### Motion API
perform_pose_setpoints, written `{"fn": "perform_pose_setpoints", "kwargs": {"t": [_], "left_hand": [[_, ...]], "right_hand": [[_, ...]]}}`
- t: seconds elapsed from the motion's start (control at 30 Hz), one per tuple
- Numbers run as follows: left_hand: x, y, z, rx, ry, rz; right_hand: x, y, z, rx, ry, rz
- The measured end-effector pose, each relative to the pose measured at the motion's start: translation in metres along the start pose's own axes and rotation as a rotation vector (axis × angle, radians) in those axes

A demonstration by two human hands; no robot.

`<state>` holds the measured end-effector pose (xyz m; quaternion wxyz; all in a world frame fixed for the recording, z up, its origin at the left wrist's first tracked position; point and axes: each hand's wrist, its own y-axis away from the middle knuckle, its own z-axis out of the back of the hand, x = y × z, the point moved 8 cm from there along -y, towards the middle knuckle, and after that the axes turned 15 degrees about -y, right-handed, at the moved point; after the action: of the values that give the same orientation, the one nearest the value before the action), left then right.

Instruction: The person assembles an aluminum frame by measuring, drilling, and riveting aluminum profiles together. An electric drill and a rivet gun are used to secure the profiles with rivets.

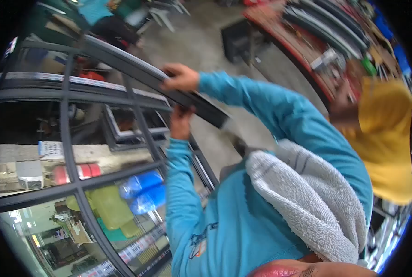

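Nearest, shows a grey towel [307,198] at four o'clock, draped over a teal shirt [233,221]. Beyond, at eleven, grips a long dark bar [134,69] in the right hand [180,77], with fingers bent over its upper edge. Meets the lower edge with the left hand [183,122], at six o'clock from the right; cannot tell how tightly, given partly hidden fingers. Runs lengthwise from ten to four o'clock, extending mostly toward ten, with the left hand nearer the four-o'clock end. Farther out, includes a dark gridded frame [78,183] at nine, a person in yellow [386,138] at three, a red table [291,44] past one.
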<state>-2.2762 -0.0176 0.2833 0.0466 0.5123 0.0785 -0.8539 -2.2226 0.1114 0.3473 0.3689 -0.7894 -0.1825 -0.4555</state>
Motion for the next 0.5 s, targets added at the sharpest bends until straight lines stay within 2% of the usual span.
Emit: {"fn": "perform_pose_setpoints", "kwargs": {"t": [0.03, 0.07, 0.1, 0.2, 0.27, 0.3, 0.37, 0.5], "left_hand": [[0.017, -0.017, 0.007, -0.026, 0.008, -0.023], [0.029, -0.034, 0.015, -0.061, 0.287, 0.025], [0.043, -0.058, 0.022, -0.086, 0.572, 0.079], [0.068, -0.128, 0.054, -0.152, 0.724, -0.069], [0.078, -0.181, 0.066, -0.161, 0.694, -0.084], [0.081, -0.207, 0.072, -0.171, 0.683, -0.092], [0.09, -0.265, 0.074, -0.098, 0.774, -0.035], [0.134, -0.383, 0.079, -0.16, 0.718, 0.005]], "right_hand": [[-0.006, -0.005, 0.008, 0.086, 0.108, -0.02], [-0.013, -0.005, 0.015, 0.08, -0.048, -0.006], [-0.04, -0.013, 0.032, 0.126, -0.027, -0.083], [-0.105, -0.023, 0.066, 0.166, -0.158, -0.221], [-0.144, -0.033, 0.093, 0.156, -0.042, -0.375], [-0.156, -0.045, 0.103, 0.166, -0.071, -0.381], [-0.178, -0.074, 0.13, 0.152, 0.063, -0.356], [-0.22, -0.155, 0.192, 0.082, 0.075, -0.365]]}}
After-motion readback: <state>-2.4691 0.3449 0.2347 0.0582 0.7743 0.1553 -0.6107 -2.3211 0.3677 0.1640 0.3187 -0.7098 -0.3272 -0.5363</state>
